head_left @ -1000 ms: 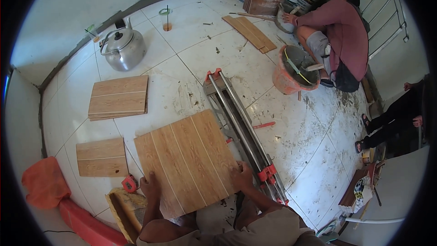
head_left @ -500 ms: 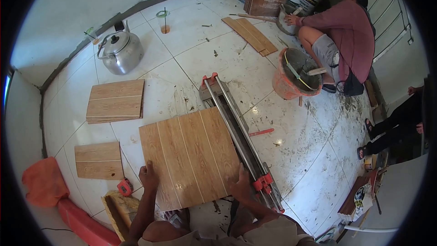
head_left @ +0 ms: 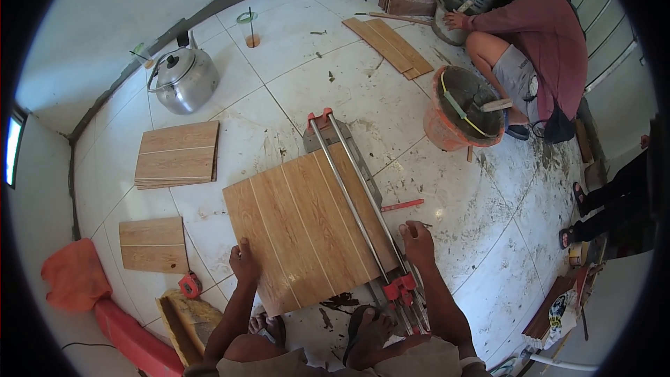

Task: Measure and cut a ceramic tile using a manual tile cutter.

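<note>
A large wood-look tile with pale lengthwise stripes lies at an angle, its right part beneath the twin metal rails of a manual tile cutter. My left hand is closed on the tile's left edge near its front corner. On the other side of the rails, my right hand is held with its fingers curled, apart from the tile, and nothing shows in it. The cutter's red sliding carriage sits at the near end of the rails, by the tile's front right corner.
Stacked tiles, a cut tile and a red tape measure lie left. A kettle stands farther back. A red pencil and an orange mortar bucket are at right, near a crouching person.
The tile has slid rightward under the cutter's rails. My left hand has followed its edge, while my right hand has let go and moved to the right of the cutter.
</note>
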`<action>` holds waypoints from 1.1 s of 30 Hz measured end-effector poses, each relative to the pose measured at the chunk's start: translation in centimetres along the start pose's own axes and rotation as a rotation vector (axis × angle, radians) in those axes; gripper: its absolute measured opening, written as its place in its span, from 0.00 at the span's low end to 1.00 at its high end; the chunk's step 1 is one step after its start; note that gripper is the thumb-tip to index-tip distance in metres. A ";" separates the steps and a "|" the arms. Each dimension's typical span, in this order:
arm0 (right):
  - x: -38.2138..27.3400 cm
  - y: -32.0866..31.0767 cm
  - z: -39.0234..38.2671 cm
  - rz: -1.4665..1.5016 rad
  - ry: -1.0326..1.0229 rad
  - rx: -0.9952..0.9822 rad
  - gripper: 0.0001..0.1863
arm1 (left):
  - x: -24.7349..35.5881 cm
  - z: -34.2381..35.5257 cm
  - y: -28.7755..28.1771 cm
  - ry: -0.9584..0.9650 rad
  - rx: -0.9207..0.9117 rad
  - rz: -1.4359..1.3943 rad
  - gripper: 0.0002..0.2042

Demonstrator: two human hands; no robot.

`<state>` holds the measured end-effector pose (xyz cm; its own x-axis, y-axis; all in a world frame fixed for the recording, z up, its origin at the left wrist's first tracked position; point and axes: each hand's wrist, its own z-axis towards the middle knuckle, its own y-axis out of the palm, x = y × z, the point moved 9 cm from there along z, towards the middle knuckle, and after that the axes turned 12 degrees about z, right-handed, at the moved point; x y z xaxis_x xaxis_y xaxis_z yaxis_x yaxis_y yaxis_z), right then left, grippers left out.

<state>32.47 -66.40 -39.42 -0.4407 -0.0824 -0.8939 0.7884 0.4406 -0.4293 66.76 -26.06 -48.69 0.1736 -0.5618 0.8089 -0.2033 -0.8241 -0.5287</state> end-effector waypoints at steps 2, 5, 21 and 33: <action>5.0 2.5 1.0 0.060 0.227 -0.188 0.18 | 1.1 -1.5 0.9 0.027 0.016 0.032 0.23; 5.2 4.1 1.3 -0.057 0.197 -0.207 0.21 | 3.1 -2.7 1.4 0.083 0.060 0.027 0.22; 7.4 -3.9 5.0 -0.203 0.229 0.226 0.26 | 7.0 -4.9 9.1 0.099 -0.191 0.246 0.19; 7.2 -5.4 7.3 -0.139 0.179 0.241 0.20 | 8.7 -4.7 12.1 0.074 -0.469 0.132 0.15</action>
<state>28.19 -75.91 -44.53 -0.6027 0.0414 -0.7969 0.7850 0.2099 -0.5828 61.25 -40.58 -46.88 0.0512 -0.6387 0.7677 -0.6341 -0.6147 -0.4691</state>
